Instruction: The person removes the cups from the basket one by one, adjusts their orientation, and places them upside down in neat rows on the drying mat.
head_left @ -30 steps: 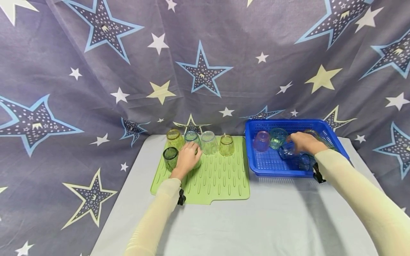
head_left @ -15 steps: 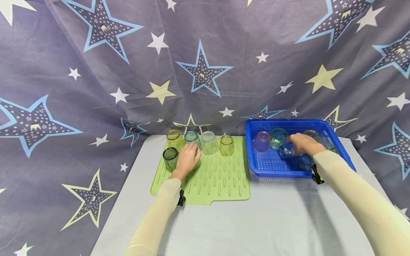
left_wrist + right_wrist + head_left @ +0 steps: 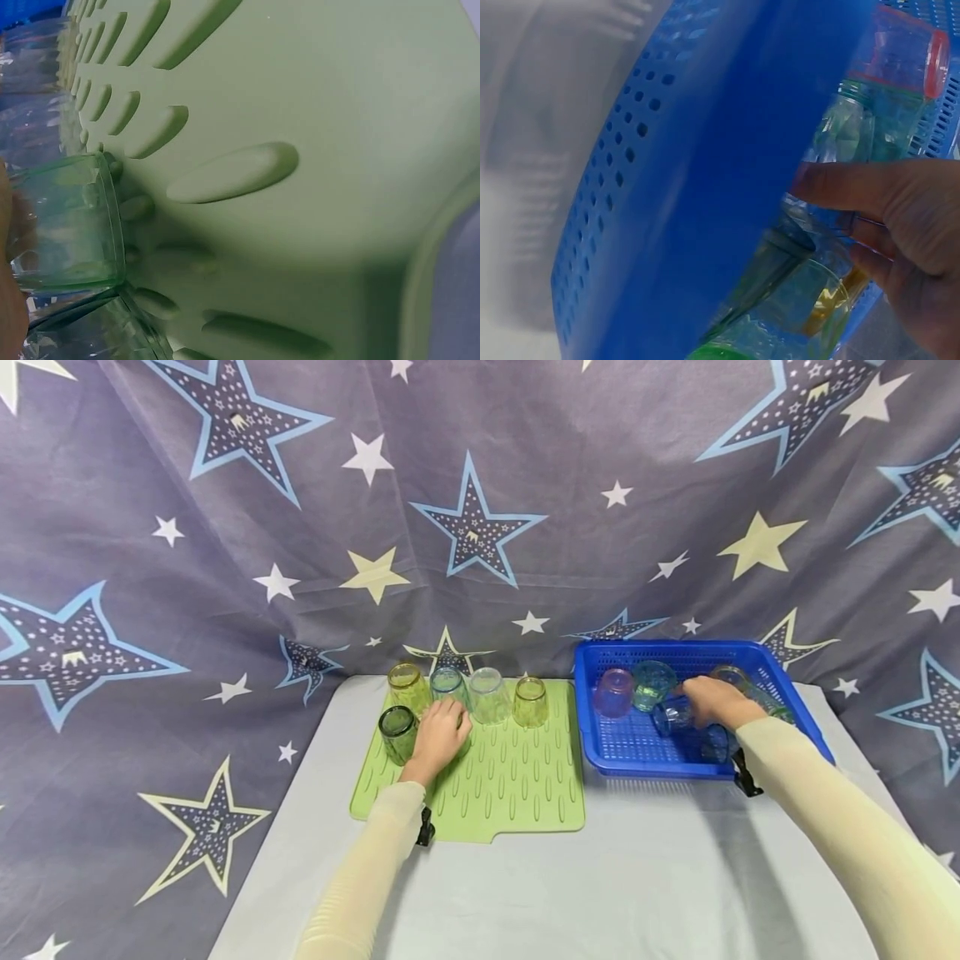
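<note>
On the green drying mat (image 3: pixel 517 793), my left hand (image 3: pixel 441 735) holds an upside-down green drinking glass (image 3: pixel 64 225), mostly hidden by the hand in the head view. A dark green glass (image 3: pixel 399 735) stands just left of it. Behind are a yellow glass (image 3: pixel 409 689), a blue-tinted glass (image 3: pixel 450 683), a clear glass (image 3: pixel 491 697) and an amber glass (image 3: pixel 531 703), all upside down. My right hand (image 3: pixel 716 700) reaches into the blue basket (image 3: pixel 652 771) and grips a blue glass (image 3: pixel 671 717) lying on its side.
Also inside the basket are a pink glass (image 3: pixel 615 693), a teal glass (image 3: pixel 652 685), a dark blue glass (image 3: pixel 715 743) near the front wall, and several more glasses at the right. A white-covered table (image 3: pixel 600 893) bears everything, with a star-patterned cloth (image 3: pixel 300 527) behind.
My right hand has shifted very slightly right and down at the blue glass. The left hand stays on the green glass, and the other glasses remain where they were.
</note>
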`<state>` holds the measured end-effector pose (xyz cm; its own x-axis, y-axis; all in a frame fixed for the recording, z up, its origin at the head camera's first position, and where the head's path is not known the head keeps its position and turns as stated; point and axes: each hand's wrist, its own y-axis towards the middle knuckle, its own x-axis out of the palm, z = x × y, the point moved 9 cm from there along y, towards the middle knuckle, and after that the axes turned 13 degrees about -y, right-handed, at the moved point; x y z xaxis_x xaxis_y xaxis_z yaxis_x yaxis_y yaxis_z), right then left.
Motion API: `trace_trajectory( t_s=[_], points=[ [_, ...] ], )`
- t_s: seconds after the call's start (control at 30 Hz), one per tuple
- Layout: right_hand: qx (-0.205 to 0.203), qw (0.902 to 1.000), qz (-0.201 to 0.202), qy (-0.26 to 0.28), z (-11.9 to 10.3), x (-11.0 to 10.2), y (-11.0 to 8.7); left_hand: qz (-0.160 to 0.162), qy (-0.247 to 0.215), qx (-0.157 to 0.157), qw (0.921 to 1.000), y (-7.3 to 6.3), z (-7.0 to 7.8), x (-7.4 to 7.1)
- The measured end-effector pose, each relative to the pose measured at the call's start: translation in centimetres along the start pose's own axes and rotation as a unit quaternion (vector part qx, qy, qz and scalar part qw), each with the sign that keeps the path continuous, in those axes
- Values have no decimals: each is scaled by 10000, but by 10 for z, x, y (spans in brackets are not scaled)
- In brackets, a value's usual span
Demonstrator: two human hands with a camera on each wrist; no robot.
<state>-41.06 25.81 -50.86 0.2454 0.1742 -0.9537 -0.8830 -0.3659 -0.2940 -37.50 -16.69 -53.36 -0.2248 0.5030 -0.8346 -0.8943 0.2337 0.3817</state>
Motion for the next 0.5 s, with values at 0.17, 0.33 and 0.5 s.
trace_trajectory(
  t_s=[0.17, 0.33, 0.5],
  points=[
    [-147, 9996, 173, -182, -5, -2, -2, 29, 22, -26, 10000, 0, -1, 0],
    [-302, 9985, 148, -434, -15, -4, 0, 113, 32, 11, 9999, -1, 0, -2],
    [-462, 9974, 119, -544, -22, -5, 1, 163, 33, 43, 9999, -1, 1, -2]
  ],
)
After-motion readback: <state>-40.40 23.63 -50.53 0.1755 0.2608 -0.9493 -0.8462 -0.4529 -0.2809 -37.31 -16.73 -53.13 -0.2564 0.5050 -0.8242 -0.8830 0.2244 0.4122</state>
